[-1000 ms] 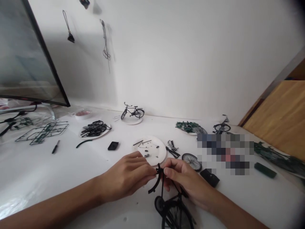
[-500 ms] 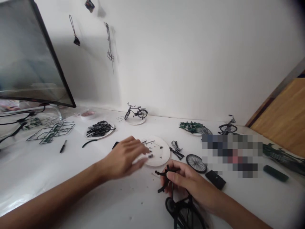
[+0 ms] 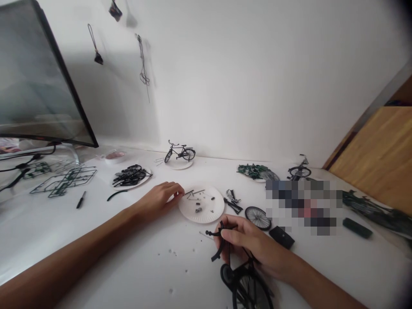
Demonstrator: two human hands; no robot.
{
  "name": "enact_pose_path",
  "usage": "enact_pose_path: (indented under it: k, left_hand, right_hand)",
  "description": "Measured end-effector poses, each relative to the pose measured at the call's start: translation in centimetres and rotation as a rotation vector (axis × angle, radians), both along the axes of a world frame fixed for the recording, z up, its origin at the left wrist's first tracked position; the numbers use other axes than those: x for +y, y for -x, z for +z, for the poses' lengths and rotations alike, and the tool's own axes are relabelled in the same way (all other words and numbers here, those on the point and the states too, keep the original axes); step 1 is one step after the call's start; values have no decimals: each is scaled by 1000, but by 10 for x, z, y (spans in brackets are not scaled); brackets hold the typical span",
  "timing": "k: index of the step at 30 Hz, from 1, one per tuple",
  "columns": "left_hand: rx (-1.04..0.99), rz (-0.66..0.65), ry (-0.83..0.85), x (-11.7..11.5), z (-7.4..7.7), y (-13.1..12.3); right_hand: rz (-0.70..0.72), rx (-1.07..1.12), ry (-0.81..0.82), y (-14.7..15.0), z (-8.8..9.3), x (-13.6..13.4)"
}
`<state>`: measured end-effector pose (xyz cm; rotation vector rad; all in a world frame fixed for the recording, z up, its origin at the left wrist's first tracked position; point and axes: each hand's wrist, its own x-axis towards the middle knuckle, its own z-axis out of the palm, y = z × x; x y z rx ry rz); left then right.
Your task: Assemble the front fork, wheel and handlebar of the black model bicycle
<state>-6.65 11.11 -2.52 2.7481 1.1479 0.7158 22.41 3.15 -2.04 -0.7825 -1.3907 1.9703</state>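
My right hand (image 3: 247,240) is closed around the dark frame of a partly built model bicycle (image 3: 236,272). One spoked wheel is on it, toward the bottom of the view, and the fork end points up and left. My left hand (image 3: 162,198) rests at the left rim of a white paper plate (image 3: 210,218), fingers curled together. What its fingertips hold, if anything, is hidden. Thin rods and a small metal cylinder (image 3: 198,210) lie on that plate. Right of it are a small black part (image 3: 233,206), a loose spoked wheel (image 3: 258,218) and a black flat case (image 3: 282,237).
A finished model bicycle (image 3: 180,152) stands on a plate by the wall. Plates of black parts (image 3: 131,175) and green parts (image 3: 252,171) flank it. Green sprues (image 3: 66,180), a screwdriver (image 3: 81,200) and a monitor (image 3: 41,77) are at left. Another model bicycle (image 3: 300,169) stands at right.
My left hand has drawn back left from over the plate to its left rim, and its fingers have curled in. The right hand keeps its hold on the model bicycle.
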Motion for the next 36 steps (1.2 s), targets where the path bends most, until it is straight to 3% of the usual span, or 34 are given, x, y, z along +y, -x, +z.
enact_pose_path:
  k: [7, 14, 22, 27, 32, 36]
  left_hand:
    - [-25, 80, 14, 10, -2, 10]
    - [12, 57, -21, 12, -6, 7]
    - [153, 3, -152, 8, -4, -3]
    - [304, 37, -282, 3, -1, -8]
    - [180, 96, -288, -7, 4, -13]
    - [23, 1, -191, -26, 8, -24]
  right_hand:
    - [-64, -34, 40, -1, -4, 3]
    - [-66, 28, 27, 0, -5, 3]
    - [-61, -14, 40, 2, 1, 4]
    - [-62, -44, 16, 0, -2, 3]
    - [-77, -35, 18, 1, -3, 3]
    - [-80, 6, 67, 3, 0, 3]
